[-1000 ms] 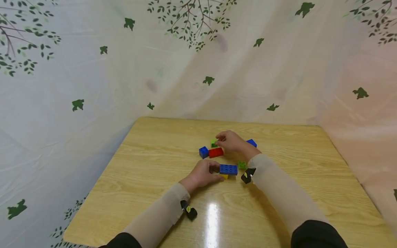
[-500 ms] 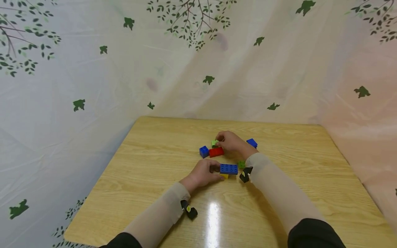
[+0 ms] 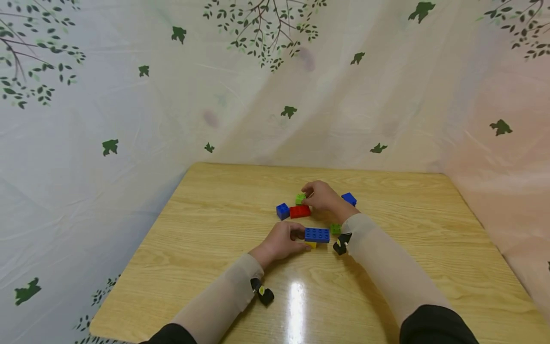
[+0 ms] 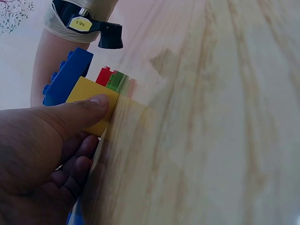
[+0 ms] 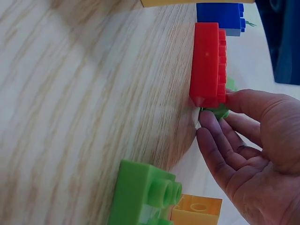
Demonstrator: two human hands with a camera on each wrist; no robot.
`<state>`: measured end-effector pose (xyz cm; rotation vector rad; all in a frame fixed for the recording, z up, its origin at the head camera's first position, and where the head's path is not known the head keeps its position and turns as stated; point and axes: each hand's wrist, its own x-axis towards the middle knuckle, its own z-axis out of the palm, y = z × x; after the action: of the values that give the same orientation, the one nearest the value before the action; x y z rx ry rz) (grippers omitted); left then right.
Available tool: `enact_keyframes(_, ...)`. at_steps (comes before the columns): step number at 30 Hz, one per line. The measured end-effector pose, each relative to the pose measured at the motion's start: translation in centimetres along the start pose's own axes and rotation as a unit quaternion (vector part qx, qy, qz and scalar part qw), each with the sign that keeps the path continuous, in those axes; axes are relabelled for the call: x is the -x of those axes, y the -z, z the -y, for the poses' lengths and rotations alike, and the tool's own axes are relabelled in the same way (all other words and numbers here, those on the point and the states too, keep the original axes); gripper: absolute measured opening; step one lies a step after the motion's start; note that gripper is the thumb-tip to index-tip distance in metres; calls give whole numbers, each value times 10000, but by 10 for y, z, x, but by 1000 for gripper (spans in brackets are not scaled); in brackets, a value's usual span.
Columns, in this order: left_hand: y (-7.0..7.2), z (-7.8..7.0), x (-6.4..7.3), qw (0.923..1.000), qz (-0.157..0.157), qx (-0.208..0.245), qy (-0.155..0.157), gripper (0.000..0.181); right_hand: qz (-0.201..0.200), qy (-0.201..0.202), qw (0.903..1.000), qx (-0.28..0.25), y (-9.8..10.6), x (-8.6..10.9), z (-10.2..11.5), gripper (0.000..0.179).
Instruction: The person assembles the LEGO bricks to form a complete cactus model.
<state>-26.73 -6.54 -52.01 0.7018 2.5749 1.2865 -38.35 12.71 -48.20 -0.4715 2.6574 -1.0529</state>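
Tabletop (image 3: 429,210): yellowish wood grain, glossy, filling the lower part of my head view.
Sheeting (image 3: 240,95): pale, creased, behind the tabletop and along both sides; I see it turn pinkish at right.
Leafy branches (image 3: 279,28): along the sheeting's top, dark green leaf-like shapes (image 3: 289,112) scattered below.
Glare (image 3: 295,306): one white streak on the wood.

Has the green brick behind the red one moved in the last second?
Yes, slightly: the green brick has shifted to the right in the head view, judged against the red brick in front of it.
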Motion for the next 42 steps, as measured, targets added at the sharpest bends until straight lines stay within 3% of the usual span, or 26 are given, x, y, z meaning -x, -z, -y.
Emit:
enact_keyframes(11, 0, 0, 0, 10000, 19, 90, -18, 29, 10, -94, 9999, 77, -1, 3, 1, 35)
enact_keyframes(21, -1, 2, 0, 9998, 7, 172, -66, 28, -315, -246, 9985, -383, 1, 11, 0, 40)
enact_keyframes(30, 0, 3, -1, 9999, 43, 134, -13, 28, -584, 267, 9977, -204, 12, 23, 0, 40)
enact_keyframes(42, 1, 0, 1, 9998, 88, 120, 137, 29, -857, 451, 9950, -262, 18, 48, -3, 40)
